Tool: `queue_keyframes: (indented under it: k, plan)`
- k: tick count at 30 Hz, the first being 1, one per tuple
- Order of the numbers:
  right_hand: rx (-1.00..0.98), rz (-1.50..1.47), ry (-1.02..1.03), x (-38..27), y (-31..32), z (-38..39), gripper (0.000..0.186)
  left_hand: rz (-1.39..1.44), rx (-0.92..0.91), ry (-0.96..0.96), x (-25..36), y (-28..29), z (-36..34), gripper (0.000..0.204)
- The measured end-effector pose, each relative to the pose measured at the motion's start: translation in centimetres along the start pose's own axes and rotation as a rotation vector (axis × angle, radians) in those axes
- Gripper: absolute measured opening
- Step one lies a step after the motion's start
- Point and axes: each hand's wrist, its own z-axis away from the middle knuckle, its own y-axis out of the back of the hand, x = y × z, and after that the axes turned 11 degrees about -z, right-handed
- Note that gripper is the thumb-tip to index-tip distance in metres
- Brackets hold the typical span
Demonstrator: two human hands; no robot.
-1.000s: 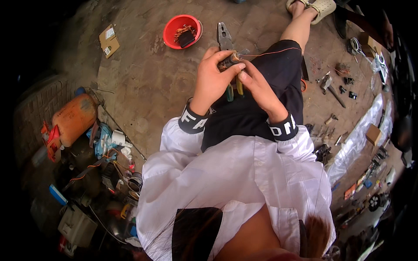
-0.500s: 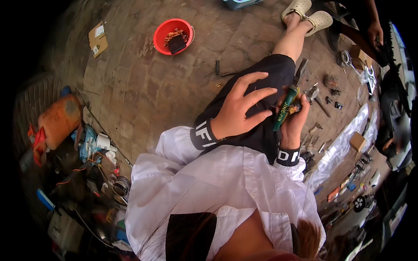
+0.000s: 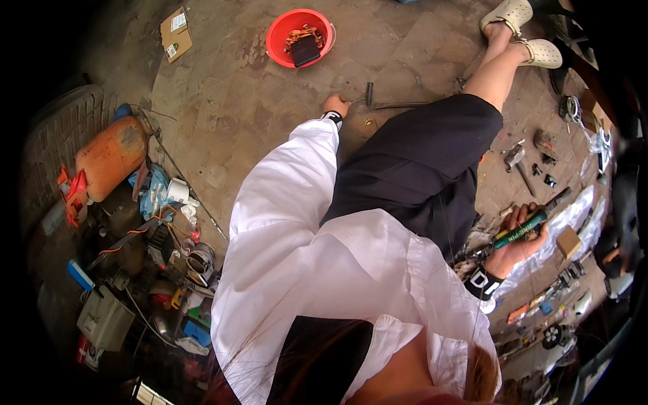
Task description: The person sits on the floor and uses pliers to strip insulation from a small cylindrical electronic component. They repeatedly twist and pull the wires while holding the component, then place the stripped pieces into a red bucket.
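My left hand (image 3: pixel 336 106) reaches far forward to the floor, its fingers curled, beside a thin wire and a small dark cylinder (image 3: pixel 369 93); what it holds is hidden. Near it lies a long thin bar (image 3: pixel 398 104). My right hand (image 3: pixel 516 244) is out at the right, beside my thigh, closed round green-handled pliers (image 3: pixel 518 229) with their dark end pointing up and right; a small part under them is too hidden to name.
A red bucket (image 3: pixel 283 34) with copper-coloured scraps stands ahead. An orange gas cylinder (image 3: pixel 108 162) lies left among clutter. A hammer (image 3: pixel 523 169), small parts, plastic sheeting (image 3: pixel 584 209) and a cardboard box (image 3: pixel 568 241) lie right. Another person's dark-clothed leg (image 3: pixel 567 61) is at the upper right.
My hands have parted: the left moved from my lap forward to the floor, the right carried the pliers out to the right and back. The left sleeve is now stretched out.
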Motion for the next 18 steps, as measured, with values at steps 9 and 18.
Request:
queue_keyframes:
  k: [9,18]
  plan:
    - [0.172,0.015,-0.001,-1.7,3.9,0.4,0.039,0.246,0.268,0.14,1.8,-2.5,-3.1,0.031]
    - [0.381,-0.073,0.095,-1.9,7.6,0.9,0.039,0.051,0.374,0.359,5.0,-1.5,-2.6,0.022]
